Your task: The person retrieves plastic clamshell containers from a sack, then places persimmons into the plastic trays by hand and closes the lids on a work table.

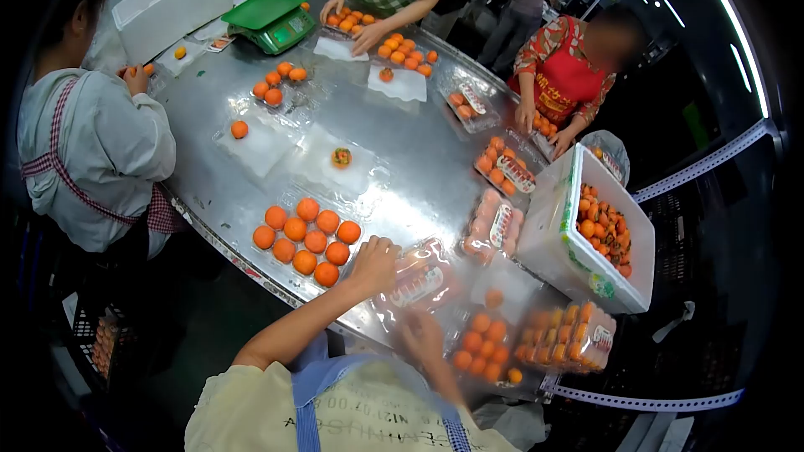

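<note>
My left hand (pixel 374 264) is closed on the left edge of a clear plastic clamshell box (pixel 419 276) with a white label, at the table's near edge. My right hand (pixel 421 336) is smeared by motion just below that box; its fingers cannot be made out. To the left of my left hand, rows of orange fruits (pixel 315 241), which look like persimmons, sit stem side hidden in a clear tray. Right of my right hand lies another tray of orange fruits (pixel 481 347), beside stacked filled packs (pixel 569 335).
A white foam box (pixel 615 243) of loose fruits stands at the right edge. Labelled packs (pixel 494 224) lie near it. One fruit (pixel 341 157) rests on a white sheet mid-table. A green scale (pixel 270 21) stands far left. Three co-workers surround the metal table (pixel 368 117).
</note>
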### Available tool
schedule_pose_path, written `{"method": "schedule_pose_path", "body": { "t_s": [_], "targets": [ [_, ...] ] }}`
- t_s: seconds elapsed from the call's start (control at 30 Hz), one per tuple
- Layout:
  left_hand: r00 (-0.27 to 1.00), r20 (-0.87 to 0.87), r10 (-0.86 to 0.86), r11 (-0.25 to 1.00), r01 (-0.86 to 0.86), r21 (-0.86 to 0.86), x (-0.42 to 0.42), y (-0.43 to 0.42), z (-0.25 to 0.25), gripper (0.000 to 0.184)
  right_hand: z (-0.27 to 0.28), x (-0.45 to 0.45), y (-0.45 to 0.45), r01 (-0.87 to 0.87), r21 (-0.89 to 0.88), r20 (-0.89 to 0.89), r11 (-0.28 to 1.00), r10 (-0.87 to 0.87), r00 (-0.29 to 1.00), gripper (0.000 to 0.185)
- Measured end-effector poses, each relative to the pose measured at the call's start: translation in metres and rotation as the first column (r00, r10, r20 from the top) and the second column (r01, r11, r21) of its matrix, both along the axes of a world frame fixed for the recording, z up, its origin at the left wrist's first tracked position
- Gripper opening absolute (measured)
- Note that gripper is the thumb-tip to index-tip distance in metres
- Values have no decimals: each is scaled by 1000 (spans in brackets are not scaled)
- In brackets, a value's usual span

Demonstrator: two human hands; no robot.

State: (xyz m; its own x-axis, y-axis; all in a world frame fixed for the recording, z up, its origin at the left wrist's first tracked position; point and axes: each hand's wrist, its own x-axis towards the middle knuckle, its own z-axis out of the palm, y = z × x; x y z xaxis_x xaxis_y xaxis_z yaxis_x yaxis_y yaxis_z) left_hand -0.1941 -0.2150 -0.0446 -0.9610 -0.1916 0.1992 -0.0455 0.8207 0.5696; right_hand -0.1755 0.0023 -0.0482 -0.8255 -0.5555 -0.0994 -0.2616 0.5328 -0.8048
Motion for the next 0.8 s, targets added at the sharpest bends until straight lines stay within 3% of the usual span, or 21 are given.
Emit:
{"method": "schedule_pose_path", "body": {
  "t_s": [0.1,0.13,0.27,0.37,0.4,0.43,0.5,0.53,0.63,0.8],
  "targets": [
    [976,185,114,984,-136,111,-14,11,-17,43,-11,-7,15,177,141,-444,974,-97,891,51],
    [959,270,89,960,-155,235,-17,13,-24,53,-17,-13,19,183,196,-337,963,-109,935,66],
    [874,481,-72,933,-111,343,-11,4,-42,74,-29,-22,14,220,118,-375,968,-162,913,69],
    [890,432,-148,914,-44,403,18,6,-57,73,-37,-48,7,167,101,-355,981,-121,927,69],
    [845,483,-230,782,-136,609,26,9,-64,65,-34,-58,2,126,128,-364,984,-72,928,68],
    [806,511,-299,684,-193,704,36,12,-47,54,-29,-67,-5,86,155,-373,984,-22,928,67],
    [862,368,-348,396,-221,891,57,17,-53,46,-13,-80,-23,-50,186,-357,981,114,927,65],
    [826,381,-416,374,-227,899,64,15,-31,38,-7,-84,-31,-115,199,-348,973,180,920,65],
    [801,346,-489,105,-339,935,86,12,-43,37,-7,-94,-47,-245,216,-449,945,319,835,63],
    [808,421,-412,-11,-466,885,102,4,-76,35,-7,-104,-67,-367,208,-418,907,422,805,63]
  ]
}}
